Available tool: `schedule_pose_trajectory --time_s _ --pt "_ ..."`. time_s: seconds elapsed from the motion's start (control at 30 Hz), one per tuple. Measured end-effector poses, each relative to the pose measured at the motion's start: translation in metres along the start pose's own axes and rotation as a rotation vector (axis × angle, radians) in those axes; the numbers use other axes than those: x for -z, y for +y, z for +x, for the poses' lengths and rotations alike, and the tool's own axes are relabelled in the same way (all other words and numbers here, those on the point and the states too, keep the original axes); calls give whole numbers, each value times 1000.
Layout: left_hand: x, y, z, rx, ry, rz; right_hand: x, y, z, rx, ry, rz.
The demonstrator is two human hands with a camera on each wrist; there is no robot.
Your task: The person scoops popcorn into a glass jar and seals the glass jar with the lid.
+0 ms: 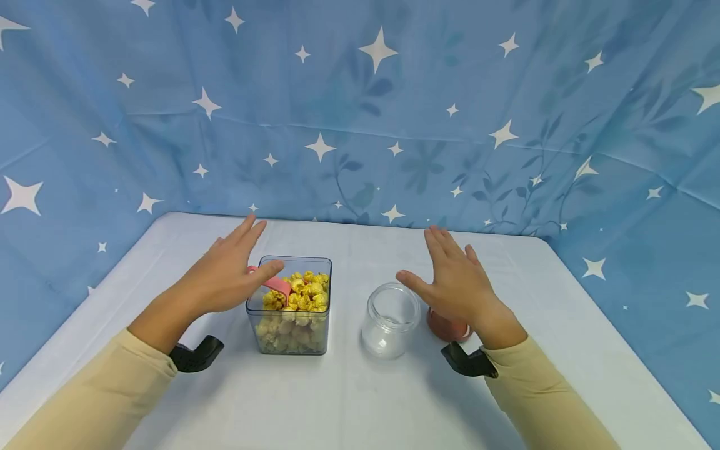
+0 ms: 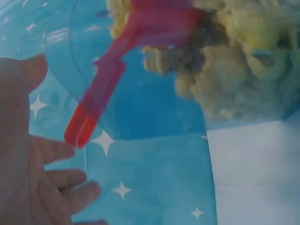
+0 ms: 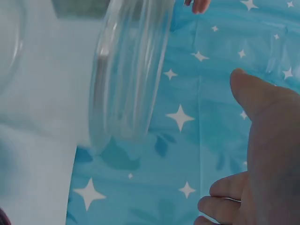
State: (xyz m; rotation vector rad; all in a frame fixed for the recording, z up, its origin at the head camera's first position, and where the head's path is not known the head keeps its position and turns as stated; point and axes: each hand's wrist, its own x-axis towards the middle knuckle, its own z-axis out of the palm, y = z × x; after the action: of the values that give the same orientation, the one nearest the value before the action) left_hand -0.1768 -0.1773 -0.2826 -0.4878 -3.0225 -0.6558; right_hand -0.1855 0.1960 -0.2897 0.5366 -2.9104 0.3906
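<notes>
A clear square container [image 1: 289, 331] of yellow popcorn [image 1: 306, 292] stands left of the middle of the table. A pink scoop [image 1: 279, 285] lies in the popcorn, its handle [image 2: 89, 112] jutting over the left rim. My left hand [image 1: 227, 272], fingers straight and thumb spread, is raised at the container's left side and holds nothing. To the right stands a glass jar [image 1: 388, 334] without a lid, nothing visible inside. Beside that jar my right hand [image 1: 458, 284] is raised with straight fingers, also holding nothing. It partly covers a reddish round object [image 1: 444, 326] behind the jar's right side.
A white cloth covers the table [image 1: 343, 400]. Behind it hangs a blue curtain [image 1: 337, 94] with white stars, close to the table's far edge. Black wrist mounts [image 1: 197, 355] stick out below both wrists.
</notes>
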Motion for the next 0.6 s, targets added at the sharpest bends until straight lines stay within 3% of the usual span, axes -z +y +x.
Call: schedule_pose_trajectory --time_s 0.33,0.47,0.6 --pt "-3 -28 -16 -105 23 -148 -11 -31 3 100 0 297" --pt "-5 -36 -18 -93 32 -180 -15 -45 4 150 12 391" --pt "-4 -38 -18 -72 18 -220 -19 -57 9 200 -19 404"
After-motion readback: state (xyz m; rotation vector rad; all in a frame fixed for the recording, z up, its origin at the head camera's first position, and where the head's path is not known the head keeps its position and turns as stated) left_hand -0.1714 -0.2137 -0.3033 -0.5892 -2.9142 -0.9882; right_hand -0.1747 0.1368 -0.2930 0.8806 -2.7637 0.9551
